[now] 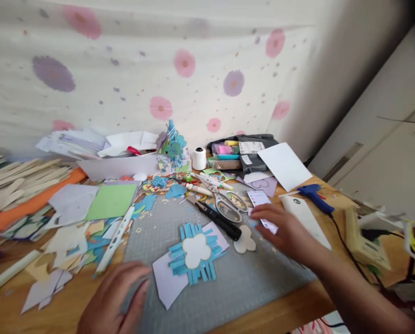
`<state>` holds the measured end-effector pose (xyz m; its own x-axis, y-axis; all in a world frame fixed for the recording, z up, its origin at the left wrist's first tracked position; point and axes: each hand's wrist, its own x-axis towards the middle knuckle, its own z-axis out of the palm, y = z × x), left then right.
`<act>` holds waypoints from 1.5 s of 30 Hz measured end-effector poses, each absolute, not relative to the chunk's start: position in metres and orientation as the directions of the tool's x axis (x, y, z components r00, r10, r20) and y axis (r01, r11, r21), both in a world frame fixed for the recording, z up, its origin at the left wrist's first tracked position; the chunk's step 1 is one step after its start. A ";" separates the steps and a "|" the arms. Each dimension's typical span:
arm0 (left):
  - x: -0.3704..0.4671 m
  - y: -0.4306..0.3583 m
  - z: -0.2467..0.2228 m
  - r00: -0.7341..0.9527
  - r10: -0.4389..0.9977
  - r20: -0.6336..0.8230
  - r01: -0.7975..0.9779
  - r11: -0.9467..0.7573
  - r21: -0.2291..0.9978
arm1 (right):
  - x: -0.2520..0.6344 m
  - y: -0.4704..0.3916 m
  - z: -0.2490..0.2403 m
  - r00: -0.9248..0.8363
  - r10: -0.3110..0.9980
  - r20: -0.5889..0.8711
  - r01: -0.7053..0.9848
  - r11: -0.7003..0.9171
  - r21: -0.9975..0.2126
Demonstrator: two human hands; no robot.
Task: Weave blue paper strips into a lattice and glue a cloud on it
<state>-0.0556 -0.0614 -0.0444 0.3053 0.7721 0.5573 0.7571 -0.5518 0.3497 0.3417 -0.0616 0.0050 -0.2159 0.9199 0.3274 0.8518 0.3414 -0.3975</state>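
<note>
My left hand [115,297] hovers at the front edge of the grey cutting mat [263,292], thumb and fingers apart with nothing between them. Just right of it lies a blue fringed paper piece [178,266] topped by a white flower-shaped cutout [196,250], over lilac paper [169,287]. My right hand [280,227], slightly blurred, reaches over a small printed card [259,198] with its fingers stretched out; whether they touch it I cannot tell. Between the hands are a second flower cutout [244,239], a black utility knife [219,220] and scissors [228,204].
A blue glue gun [315,197] with its cord and a white phone-like object [304,218] lie to the right. Paper scraps [68,241], a green sheet [111,201] and a white ruler-like strip [117,239] cover the left. A paper-decorated object [172,148] stands behind.
</note>
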 end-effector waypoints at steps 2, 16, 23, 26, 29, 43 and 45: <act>-0.043 -0.062 -0.036 0.449 0.720 0.529 0.747 -0.627 0.220 | 0.301 -0.060 0.005 -0.429 0.869 0.246 0.764 0.494 -0.415; -0.011 -0.060 -0.039 0.775 0.627 0.079 0.628 -0.778 0.014 | 0.244 -0.055 -0.025 -0.782 0.623 -0.037 0.590 0.719 -0.368; -0.016 -0.053 -0.040 0.792 0.610 0.028 0.601 -0.787 0.136 | 0.247 -0.053 -0.036 -0.780 0.626 -0.010 0.591 0.731 -0.341; -0.021 -0.049 -0.041 0.661 0.724 0.199 0.692 -0.690 0.211 | 0.246 -0.053 -0.036 -0.769 0.639 0.017 0.591 0.720 -0.364; -0.022 -0.046 -0.035 0.521 0.821 0.232 0.775 -0.569 0.275 | 0.240 -0.055 -0.033 -0.749 0.661 0.044 0.599 0.703 -0.383; -0.020 -0.049 -0.026 0.639 0.756 0.141 0.703 -0.649 0.290 | 0.242 -0.052 -0.014 -0.570 0.817 0.083 0.353 0.335 -0.874; -0.020 -0.049 -0.025 0.646 0.745 0.165 0.694 -0.663 0.280 | 0.244 -0.051 -0.015 -0.497 0.866 0.046 0.221 0.178 -0.959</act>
